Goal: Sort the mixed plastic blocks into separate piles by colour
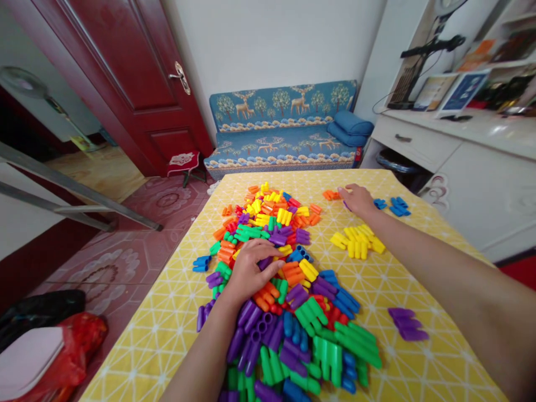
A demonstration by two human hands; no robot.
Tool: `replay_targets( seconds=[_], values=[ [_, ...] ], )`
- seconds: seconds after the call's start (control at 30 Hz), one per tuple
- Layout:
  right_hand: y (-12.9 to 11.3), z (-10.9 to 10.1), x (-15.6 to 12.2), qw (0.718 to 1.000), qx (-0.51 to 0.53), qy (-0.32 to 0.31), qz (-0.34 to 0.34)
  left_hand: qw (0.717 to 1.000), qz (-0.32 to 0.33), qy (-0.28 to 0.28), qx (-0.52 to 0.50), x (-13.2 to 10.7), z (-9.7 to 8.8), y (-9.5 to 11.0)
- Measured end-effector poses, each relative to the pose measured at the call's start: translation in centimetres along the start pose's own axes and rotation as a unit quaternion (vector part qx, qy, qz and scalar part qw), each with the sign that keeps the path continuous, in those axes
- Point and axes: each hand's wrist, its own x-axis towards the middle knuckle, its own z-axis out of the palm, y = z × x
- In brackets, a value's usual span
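A mixed heap of plastic finger-shaped building blocks in several colours lies on the table. My left hand [253, 268] rests on the heap, thumb apart from the fingers, with a purple block [264, 263] showing in the gap between them. At the far side, my right hand [357, 200] is closed, and a sliver of a purple block shows beneath its fingers; most of that block is hidden. Its fingertips are beside a few orange blocks [330, 195]. Nearer to me lies a group of yellow blocks [358, 241].
Blue blocks [399, 206] lie right of my right hand, and a separate purple block [408, 324] sits near the right edge. A yellow patterned cloth [167, 318] covers the table. Beyond it stand a blue sofa [280, 146], a small stool [184, 162] and a white cabinet [481, 184].
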Motion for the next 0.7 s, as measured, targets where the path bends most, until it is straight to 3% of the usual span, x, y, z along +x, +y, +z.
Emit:
replay_targets(
  seconds=[0.1,0.13,0.23,0.33,0.47,0.53,0.6,0.7],
  values=[
    [1.1,-2.5,-3.0,0.978,0.186,-0.071,0.064,1.0,0.01,0.002,-0.003,0.0,0.1,-0.2],
    [1.5,-3.5,-4.4,0.951,0.269,-0.114,0.104,1.0,0.013,0.003,-0.003,0.0,0.1,-0.2],
    [2.4,-6.4,-9.3,0.821,0.48,-0.22,0.215,1.0,0.021,0.004,0.001,0.0,0.2,-0.4],
    [2.9,-8.9,-14.7,0.737,0.573,-0.23,0.276,1.0,0.026,0.003,0.011,0.0,0.2,-0.6],
    [3.1,-10.7,-20.7,0.663,0.657,-0.215,0.288,0.999,0.037,-0.002,0.024,0.1,0.3,-0.6],
    [3.2,-11.0,-23.1,0.639,0.684,-0.209,0.282,0.998,0.043,-0.011,0.035,0.0,0.3,-0.3],
    [3.5,-11.1,-25.2,0.634,0.694,-0.197,0.278,0.997,0.05,-0.021,0.047,0.0,0.3,0.0],
    [4.5,-11.2,-27.8,0.67,0.684,-0.172,0.231,0.995,0.067,-0.054,0.058,0.2,-0.1,0.5]
  ],
)
